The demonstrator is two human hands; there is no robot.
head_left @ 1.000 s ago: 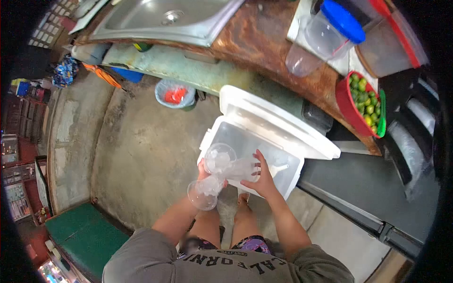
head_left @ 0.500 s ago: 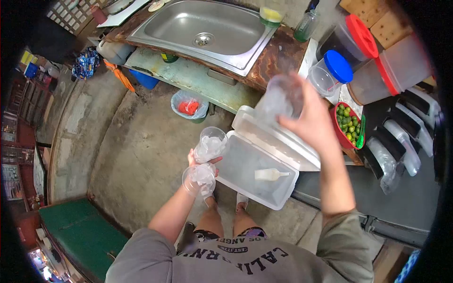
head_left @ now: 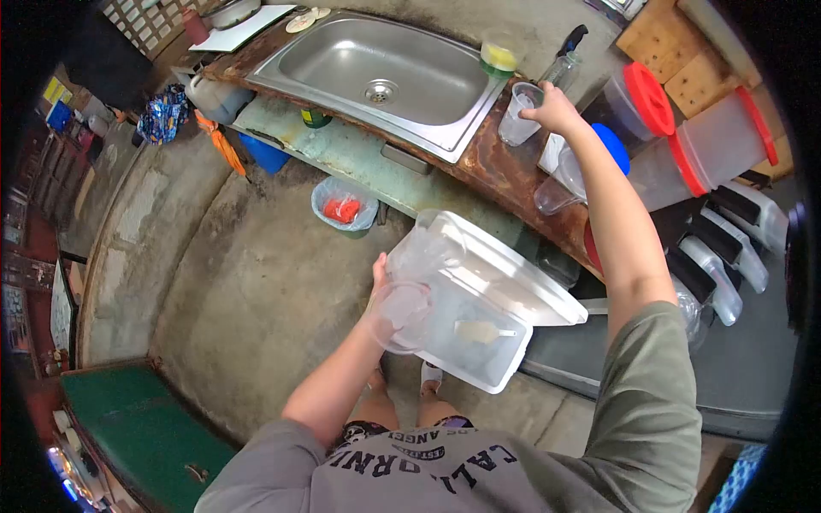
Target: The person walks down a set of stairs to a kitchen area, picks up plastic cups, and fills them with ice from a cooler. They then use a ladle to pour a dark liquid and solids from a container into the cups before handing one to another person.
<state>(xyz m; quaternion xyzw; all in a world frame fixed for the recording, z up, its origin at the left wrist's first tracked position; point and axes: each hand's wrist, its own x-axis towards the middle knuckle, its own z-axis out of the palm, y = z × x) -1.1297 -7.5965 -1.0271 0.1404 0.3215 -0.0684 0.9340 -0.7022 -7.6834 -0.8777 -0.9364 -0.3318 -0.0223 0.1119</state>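
My right hand (head_left: 556, 109) reaches far out and grips the rim of a clear plastic cup (head_left: 518, 117) with ice, which stands on the rusty counter (head_left: 492, 162) beside the steel sink (head_left: 385, 64). My left hand (head_left: 382, 295) holds two clear plastic cups (head_left: 410, 282) of ice together over the left end of the open white ice box (head_left: 479, 355) on the floor. A white scoop (head_left: 483, 332) lies inside the box. The box lid (head_left: 500, 269) stands open behind it.
Clear jugs with a blue lid (head_left: 614, 141) and red lids (head_left: 647, 97) crowd the counter at right. A bin with red waste (head_left: 344, 205) sits under the counter. A green bench (head_left: 141, 427) stands at lower left. A bottle (head_left: 560, 64) and a yellow-filled cup (head_left: 499, 56) sit by the sink.
My right hand carried one ice cup from over the ice box up to the counter beside the sink. My left hand swung its two cups in over the box.
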